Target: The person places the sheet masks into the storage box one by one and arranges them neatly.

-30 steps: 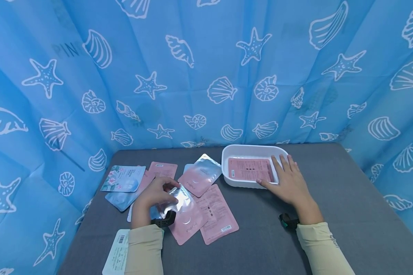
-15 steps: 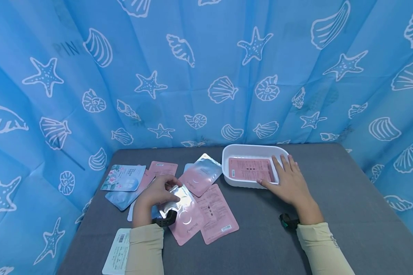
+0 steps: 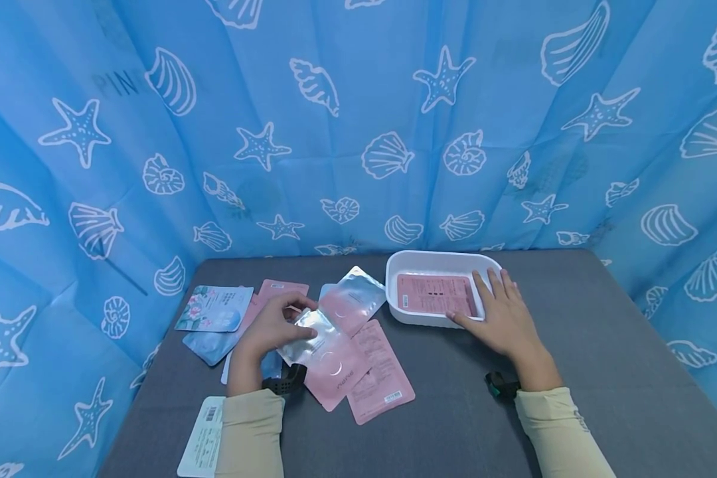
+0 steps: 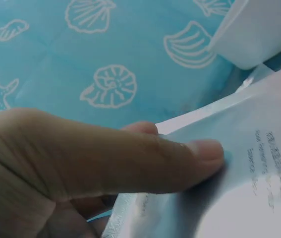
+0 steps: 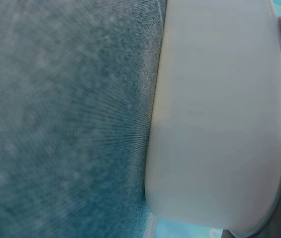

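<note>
My left hand (image 3: 273, 330) pinches the silvery end of a pink-and-silver face mask sachet (image 3: 338, 365). In the left wrist view the thumb lies flat across the sachet (image 4: 249, 158); the fingers beneath are mostly hidden. Under it lies a pink sachet (image 3: 387, 392) with printed text, and just behind it another pink-and-silver sachet (image 3: 355, 299). My right hand (image 3: 503, 320) rests with spread fingers over the right end of a white plastic tub (image 3: 421, 260). Inside the tub lies a pink sachet (image 3: 435, 294). The right wrist view shows the tub's outer wall (image 5: 217, 114).
To the left lie a floral blue sachet (image 3: 215, 309), a light blue one (image 3: 208, 345) and a pink one (image 3: 285, 290), overlapping. A pale green sachet (image 3: 203, 438) is beside the left sleeve. A blue shell-print curtain (image 3: 358, 186) hangs behind the grey table (image 3: 442, 411).
The left hand has drawn the pinched sachet slightly up and to the right, tilting it over the pink sachet below. The right hand and the tub stay in place.
</note>
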{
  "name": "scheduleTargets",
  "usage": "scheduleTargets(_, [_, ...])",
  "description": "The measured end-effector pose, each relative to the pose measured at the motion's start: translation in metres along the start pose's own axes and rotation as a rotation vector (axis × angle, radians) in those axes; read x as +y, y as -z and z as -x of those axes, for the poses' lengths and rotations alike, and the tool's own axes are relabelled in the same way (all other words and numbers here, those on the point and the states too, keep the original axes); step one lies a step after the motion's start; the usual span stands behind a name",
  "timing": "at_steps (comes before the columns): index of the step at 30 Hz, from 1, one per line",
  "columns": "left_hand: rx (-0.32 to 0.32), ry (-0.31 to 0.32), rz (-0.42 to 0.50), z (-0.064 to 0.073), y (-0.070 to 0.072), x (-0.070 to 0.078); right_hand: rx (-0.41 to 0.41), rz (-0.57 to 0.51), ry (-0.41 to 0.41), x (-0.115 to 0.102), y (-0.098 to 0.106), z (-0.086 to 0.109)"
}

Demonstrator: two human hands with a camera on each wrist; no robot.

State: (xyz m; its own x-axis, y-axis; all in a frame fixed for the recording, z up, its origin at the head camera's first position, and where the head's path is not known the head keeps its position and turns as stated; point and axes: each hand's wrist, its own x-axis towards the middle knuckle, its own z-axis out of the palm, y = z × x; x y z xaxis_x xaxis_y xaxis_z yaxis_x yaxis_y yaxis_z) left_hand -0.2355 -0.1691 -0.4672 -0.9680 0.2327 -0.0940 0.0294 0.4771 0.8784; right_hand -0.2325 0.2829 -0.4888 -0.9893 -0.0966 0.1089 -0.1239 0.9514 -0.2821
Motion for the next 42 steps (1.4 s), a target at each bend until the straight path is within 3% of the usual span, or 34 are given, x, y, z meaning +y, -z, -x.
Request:
scheduleTargets(7, [0.027,0.004,0.106,-0.002,-0.001,0.006,0.004,-0.002,0.005,0.0,0.002,-0.001])
scheduleTargets(14, [0.061,-0.048,0.164,-0.004,-0.004,0.009,-0.004,-0.002,0.009,0.0,0.001,0.0])
scheduleTargets(25, [0.114,-0.064,0.181,-0.003,-0.007,0.017,0.003,-0.006,0.001,-0.001,0.002,0.0])
scheduleTargets(29, [0.15,-0.116,0.156,-0.001,-0.002,0.017,-0.001,-0.009,0.002,-0.002,0.0,-0.002])
scheduleTargets(34, [0.24,-0.188,0.157,0.003,0.003,0.021,0.008,-0.022,0.01,-0.002,0.0,-0.004])
scheduleTargets(42, [0.293,-0.219,0.218,0.003,-0.007,0.034,-0.002,-0.013,0.001,0.0,0.001,-0.001])
